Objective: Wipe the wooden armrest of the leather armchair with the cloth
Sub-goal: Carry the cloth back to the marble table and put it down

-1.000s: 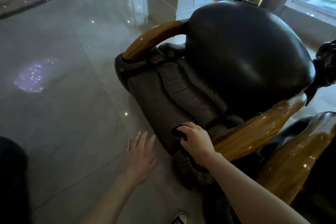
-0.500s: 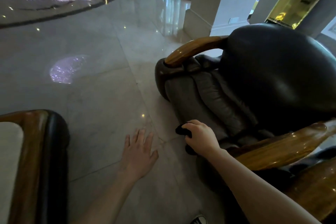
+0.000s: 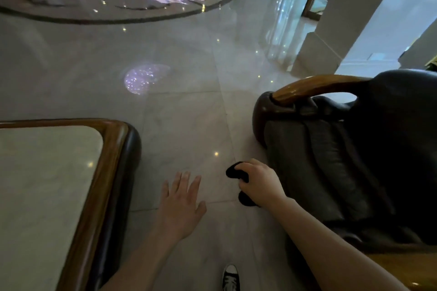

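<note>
Open marble floor (image 3: 189,125) runs between a marble-topped table (image 3: 113,172) on the left and the leather armchair (image 3: 331,160) on the right.

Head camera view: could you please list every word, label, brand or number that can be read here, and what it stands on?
None can be read: no legible text on the armchair, the cloth in the right hand, the table or the floor.
The sneaker shows no readable brand.
</note>
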A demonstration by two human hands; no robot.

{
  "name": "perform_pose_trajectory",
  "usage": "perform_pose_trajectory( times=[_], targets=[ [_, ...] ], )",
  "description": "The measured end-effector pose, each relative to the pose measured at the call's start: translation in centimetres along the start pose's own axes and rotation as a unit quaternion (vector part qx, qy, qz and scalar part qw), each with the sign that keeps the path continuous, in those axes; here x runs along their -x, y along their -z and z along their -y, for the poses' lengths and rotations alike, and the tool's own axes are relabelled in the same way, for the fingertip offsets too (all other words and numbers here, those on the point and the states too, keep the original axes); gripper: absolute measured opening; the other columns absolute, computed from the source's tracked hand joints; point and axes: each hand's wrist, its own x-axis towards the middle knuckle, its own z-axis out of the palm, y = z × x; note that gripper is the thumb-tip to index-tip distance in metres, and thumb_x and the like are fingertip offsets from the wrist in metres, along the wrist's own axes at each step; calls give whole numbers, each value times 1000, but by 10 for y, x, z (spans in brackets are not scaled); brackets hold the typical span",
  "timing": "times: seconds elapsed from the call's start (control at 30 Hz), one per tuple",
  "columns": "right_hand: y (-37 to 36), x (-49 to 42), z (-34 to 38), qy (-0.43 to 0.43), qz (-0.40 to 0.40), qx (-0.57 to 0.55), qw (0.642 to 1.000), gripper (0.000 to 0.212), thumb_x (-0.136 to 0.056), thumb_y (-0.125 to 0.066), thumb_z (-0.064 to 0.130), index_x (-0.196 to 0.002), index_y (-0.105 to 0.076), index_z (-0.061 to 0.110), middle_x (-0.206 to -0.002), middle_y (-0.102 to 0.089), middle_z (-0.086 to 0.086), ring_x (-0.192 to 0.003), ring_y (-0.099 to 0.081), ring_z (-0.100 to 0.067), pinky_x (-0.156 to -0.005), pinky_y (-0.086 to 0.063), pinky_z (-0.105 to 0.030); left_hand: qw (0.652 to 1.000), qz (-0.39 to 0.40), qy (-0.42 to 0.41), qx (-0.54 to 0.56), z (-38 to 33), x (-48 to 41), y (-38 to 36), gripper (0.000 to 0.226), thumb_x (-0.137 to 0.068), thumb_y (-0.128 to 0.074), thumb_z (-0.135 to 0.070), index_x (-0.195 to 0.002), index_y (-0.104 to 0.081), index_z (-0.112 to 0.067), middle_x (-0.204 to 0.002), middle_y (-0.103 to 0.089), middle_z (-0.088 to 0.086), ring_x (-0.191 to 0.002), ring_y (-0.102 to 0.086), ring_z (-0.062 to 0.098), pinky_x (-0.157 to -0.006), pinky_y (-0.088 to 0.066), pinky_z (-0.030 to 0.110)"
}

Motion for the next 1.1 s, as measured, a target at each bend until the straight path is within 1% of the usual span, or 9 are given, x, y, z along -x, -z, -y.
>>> perform_pose_trajectory(
  times=[0.13, 0.37, 0.53, 0.67, 0.77, 0.8, 0.9, 1.0, 1.1],
  targets=[
    [-23, -51, 34, 68, 47, 12, 996, 42, -88, -60, 21, -129, -63, 26, -133, -59, 7, -110, -62, -20, -90, -50, -33, 997, -17, 78, 9, 42, 6, 3, 77, -87, -13, -58, -154, -25, -21, -160, -29, 13, -150, -20, 34, -120, -10, 59],
    [-60, -119, 105, 191, 110, -16, 975, 41, -85, -60, 18, -125, -66, 23, -127, -62, 4, -108, -62, -23, -88, -51, -35, 977, 7, 213, -16, 107, 29, 8, 76, -89, -12, -59, -157, -5, -26, -166, -3, 6, -153, 4, 28, -121, 1, 55],
    [-92, -147, 163, 270, 165, 0, 949, 40, -88, -59, 19, -127, -64, 24, -128, -60, 3, -109, -61, -20, -89, -51, -34, 955, -5, 297, -2, 151, 57, 7, 70, -97, -17, -60, -156, 3, -28, -167, 0, 4, -153, 5, 27, -121, 0, 55],
    [-124, -159, 212, 302, 194, 8, 933, 41, -87, -61, 20, -128, -64, 25, -128, -61, 2, -110, -61, -22, -90, -51, -37, 938, 3, 346, 0, 188, 75, 11, 74, -92, -6, -61, -157, -9, -25, -166, -11, 7, -153, -6, 30, -121, -7, 56],
    [-154, -167, 250, 322, 202, 20, 925, 41, -87, -60, 18, -127, -64, 25, -127, -61, 4, -110, -60, -20, -86, -51, -33, 931, -19, 363, 27, 220, 90, 12, 70, -91, -24, -54, -148, -41, -17, -154, -40, 15, -144, -35, 37, -112, -29, 63],
    [-166, -170, 264, 326, 202, 22, 923, 40, -88, -59, 18, -126, -65, 25, -126, -62, 4, -109, -60, -19, -83, -50, -31, 930, -25, 366, 38, 234, 94, 9, 69, -90, -27, -53, -145, -46, -16, -151, -44, 16, -141, -39, 38, -110, -32, 64],
    [-200, -177, 302, 333, 216, 32, 917, 38, -89, -59, 19, -125, -66, 25, -124, -62, 4, -107, -61, -19, -83, -48, -29, 920, -29, 386, 65, 277, 105, -1, 70, -91, -21, -55, -147, -42, -19, -154, -40, 14, -144, -34, 36, -115, -26, 62],
    [-231, -186, 336, 341, 241, 58, 907, 38, -89, -58, 20, -126, -65, 25, -129, -61, 3, -109, -61, -19, -86, -51, -31, 920, -32, 383, 80, 317, 116, -16, 68, -94, -24, -55, -146, -45, -16, -152, -43, 15, -143, -36, 37, -113, -28, 63],
    [-261, -195, 362, 339, 253, 64, 904, 39, -89, -58, 18, -126, -65, 23, -127, -62, 2, -109, -61, -20, -86, -53, -35, 918, -20, 386, 83, 352, 121, -32, 70, -94, -22, -56, -150, -37, -18, -157, -35, 14, -147, -28, 35, -117, -22, 61]
  ],
)
